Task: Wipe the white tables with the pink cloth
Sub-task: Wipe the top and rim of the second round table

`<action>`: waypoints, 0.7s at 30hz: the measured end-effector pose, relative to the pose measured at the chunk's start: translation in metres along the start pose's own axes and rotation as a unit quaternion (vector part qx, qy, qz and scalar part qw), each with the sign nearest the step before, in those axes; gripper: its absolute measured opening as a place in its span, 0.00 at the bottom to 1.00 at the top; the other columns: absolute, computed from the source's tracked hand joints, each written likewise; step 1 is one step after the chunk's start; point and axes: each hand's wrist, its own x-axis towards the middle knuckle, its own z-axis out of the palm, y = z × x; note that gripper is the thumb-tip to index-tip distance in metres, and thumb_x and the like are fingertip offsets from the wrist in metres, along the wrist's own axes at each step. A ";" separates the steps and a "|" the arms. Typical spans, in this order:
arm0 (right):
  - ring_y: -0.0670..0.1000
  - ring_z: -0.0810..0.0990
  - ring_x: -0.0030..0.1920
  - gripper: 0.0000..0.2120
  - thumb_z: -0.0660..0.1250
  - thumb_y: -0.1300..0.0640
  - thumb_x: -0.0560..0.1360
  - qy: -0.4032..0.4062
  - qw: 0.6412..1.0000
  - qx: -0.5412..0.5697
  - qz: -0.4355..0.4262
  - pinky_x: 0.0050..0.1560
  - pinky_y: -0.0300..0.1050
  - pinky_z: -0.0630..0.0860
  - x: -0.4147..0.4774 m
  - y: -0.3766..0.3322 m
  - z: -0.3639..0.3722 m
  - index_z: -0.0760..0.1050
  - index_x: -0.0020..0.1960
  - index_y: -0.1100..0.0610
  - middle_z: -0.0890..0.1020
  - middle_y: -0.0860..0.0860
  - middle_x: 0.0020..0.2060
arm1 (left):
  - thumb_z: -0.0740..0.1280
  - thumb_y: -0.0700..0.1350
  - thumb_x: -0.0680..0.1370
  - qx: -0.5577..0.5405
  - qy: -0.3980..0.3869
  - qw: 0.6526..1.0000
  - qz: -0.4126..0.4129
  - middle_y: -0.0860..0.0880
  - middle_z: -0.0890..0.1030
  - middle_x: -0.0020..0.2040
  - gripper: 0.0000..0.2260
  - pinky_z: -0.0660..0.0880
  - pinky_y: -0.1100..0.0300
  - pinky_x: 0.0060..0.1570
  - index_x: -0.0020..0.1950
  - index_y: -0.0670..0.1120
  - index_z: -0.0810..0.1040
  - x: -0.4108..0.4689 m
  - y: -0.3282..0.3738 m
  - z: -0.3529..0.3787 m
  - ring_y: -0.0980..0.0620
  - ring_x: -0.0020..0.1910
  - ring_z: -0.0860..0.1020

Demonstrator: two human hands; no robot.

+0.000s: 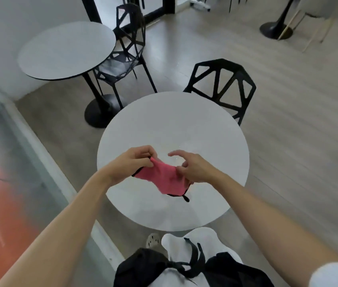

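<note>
Cloth (162, 179), pink with dark trim, hangs bunched between both hands over the near table (174, 121), above its front half and not lying flat on it. Left hand (132, 162) pinches the cloth's left corner, fingers curled tight. Right hand (193, 168) grips the right edge with curled fingers, one finger sticking out forward. Hands are close together, joined only by the cloth. Near chair (222, 83), black, stands at the near table's far side. Far table (64, 50), also white and round, sits back left with a second chair (128, 48) beside it.
</note>
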 end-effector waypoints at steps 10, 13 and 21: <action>0.51 0.90 0.41 0.21 0.67 0.56 0.77 -0.067 0.992 0.085 0.062 0.52 0.52 0.87 -0.031 -0.017 0.059 0.75 0.70 0.47 0.90 0.52 0.46 | 0.65 0.41 0.85 0.050 -0.024 0.998 -0.014 0.47 0.83 0.43 0.04 0.69 0.47 0.47 0.55 0.48 0.79 0.001 -0.015 -0.014 0.46 0.43 0.75; 0.48 0.89 0.35 0.13 0.72 0.51 0.77 -0.002 0.997 0.044 0.062 0.46 0.50 0.85 -0.029 -0.016 0.071 0.79 0.61 0.48 0.88 0.49 0.45 | 0.66 0.41 0.85 0.041 0.003 0.999 -0.007 0.47 0.82 0.42 0.05 0.71 0.50 0.43 0.54 0.50 0.79 0.005 -0.012 -0.014 0.48 0.41 0.76; 0.54 0.87 0.38 0.11 0.59 0.56 0.83 0.154 0.983 -0.039 0.090 0.46 0.60 0.84 -0.026 0.019 0.055 0.80 0.48 0.49 0.85 0.49 0.39 | 0.66 0.40 0.85 0.031 -0.035 0.999 -0.010 0.46 0.83 0.41 0.04 0.71 0.49 0.46 0.54 0.48 0.79 0.015 -0.004 -0.006 0.46 0.41 0.76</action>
